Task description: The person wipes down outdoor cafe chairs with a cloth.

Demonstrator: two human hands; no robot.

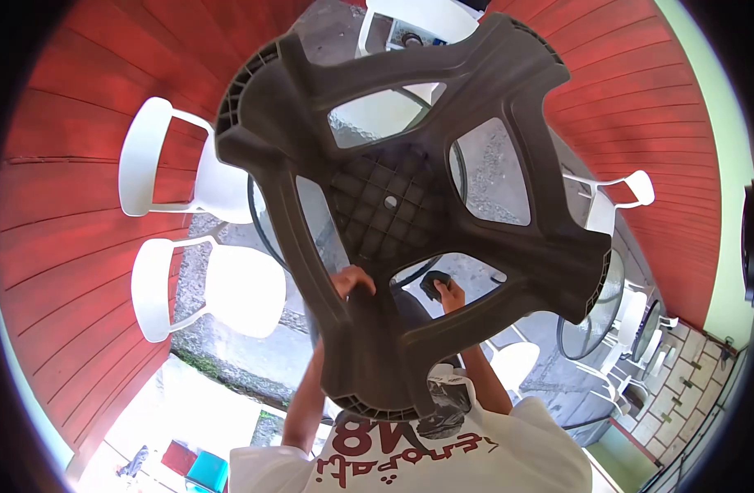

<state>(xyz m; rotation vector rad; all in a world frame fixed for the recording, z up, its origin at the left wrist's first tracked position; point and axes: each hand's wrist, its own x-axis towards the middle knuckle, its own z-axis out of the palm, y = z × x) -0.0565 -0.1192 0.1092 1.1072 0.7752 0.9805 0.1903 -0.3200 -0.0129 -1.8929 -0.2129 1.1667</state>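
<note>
A large dark brown plastic piece with four flared feet, looking like a table base (467, 329), fills the middle of the view. It has a square ribbed centre with a small hole, and wide openings between its arms. My left hand (354, 281) reaches through an opening, its fingers bent round the edge of one arm. Through the lower right opening shows my right hand (452, 296), closed on a dark, crumpled cloth (433, 284). Parts of both forearms are hidden behind the brown plastic.
White chairs (244, 292) stand at the left, with another white chair (607, 205) at the right. Behind the brown plastic is a round glass table (266, 226). Red panelled walls (81, 189) rise on both sides. More glass tables (586, 329) and chairs stand at the lower right.
</note>
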